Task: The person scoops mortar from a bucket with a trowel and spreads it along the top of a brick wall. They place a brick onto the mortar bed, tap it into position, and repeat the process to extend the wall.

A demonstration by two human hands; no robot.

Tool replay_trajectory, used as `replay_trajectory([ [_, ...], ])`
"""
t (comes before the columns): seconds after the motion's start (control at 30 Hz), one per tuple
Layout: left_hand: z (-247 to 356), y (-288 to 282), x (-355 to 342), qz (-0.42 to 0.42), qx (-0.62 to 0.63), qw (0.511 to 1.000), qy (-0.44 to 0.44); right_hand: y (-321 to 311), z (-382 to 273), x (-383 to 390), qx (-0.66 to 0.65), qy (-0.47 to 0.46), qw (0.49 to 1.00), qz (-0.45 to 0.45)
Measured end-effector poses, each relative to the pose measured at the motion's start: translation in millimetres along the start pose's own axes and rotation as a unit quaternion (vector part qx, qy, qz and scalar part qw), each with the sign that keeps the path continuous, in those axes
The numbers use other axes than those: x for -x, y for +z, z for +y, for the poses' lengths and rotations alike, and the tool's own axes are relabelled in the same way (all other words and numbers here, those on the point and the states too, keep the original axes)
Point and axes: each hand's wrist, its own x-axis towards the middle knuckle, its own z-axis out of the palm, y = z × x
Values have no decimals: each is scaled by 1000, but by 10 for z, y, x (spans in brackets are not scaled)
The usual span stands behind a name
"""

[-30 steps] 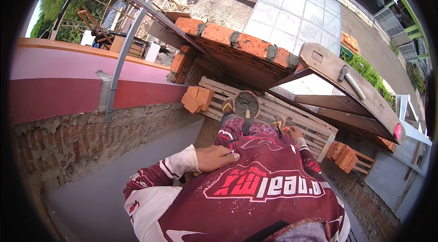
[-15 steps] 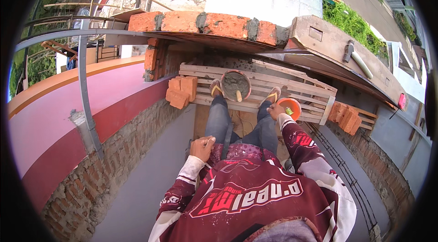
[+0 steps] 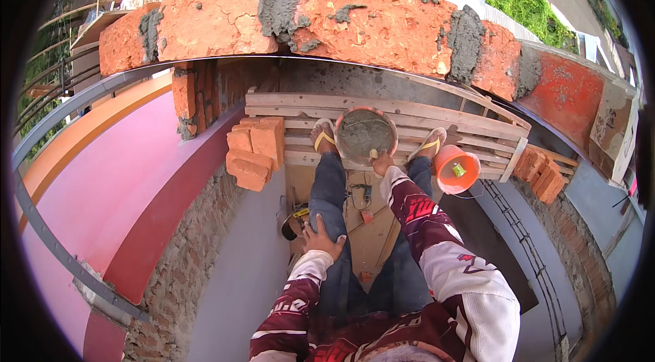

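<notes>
My right hand [image 3: 383,163] is closed round the light wooden handle [image 3: 373,153] of a trowel at the near rim of a round bucket [image 3: 394,135]. Grey wet mortar [image 3: 365,134] fills that bucket, and the trowel's blade is hidden in it. With fingers spread, my left hand [image 3: 323,243] rests on my left knee and holds nothing. To the right of the mortar bucket stands an orange bucket [image 3: 447,181] with a small yellow-green item [image 3: 458,169] inside. My feet in flip-flops are on either side of the mortar bucket.
Slatted wooden planks [image 3: 437,120] carry the buckets. Stacked bricks [image 3: 256,150] sit at their left end, more bricks [image 3: 539,174] at the right. Ahead curves a brick course [image 3: 372,24] with mortar joints. A grey metal bar [image 3: 58,246] bends along the left; the floor lies far below.
My right hand has moved left from the orange bucket to the trowel handle. My left hand has gone from curled to spread on my knee. The view has come closer to the brick course.
</notes>
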Motion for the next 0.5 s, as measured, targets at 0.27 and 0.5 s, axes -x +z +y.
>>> replay_trajectory([
  [0.27,119,7,-46,31,5,999,13,-142,933,1102,76,-74,989,105],
  [0.5,327,49,-36,58,-8,998,-5,-783,945,739,64,-156,952,254],
])
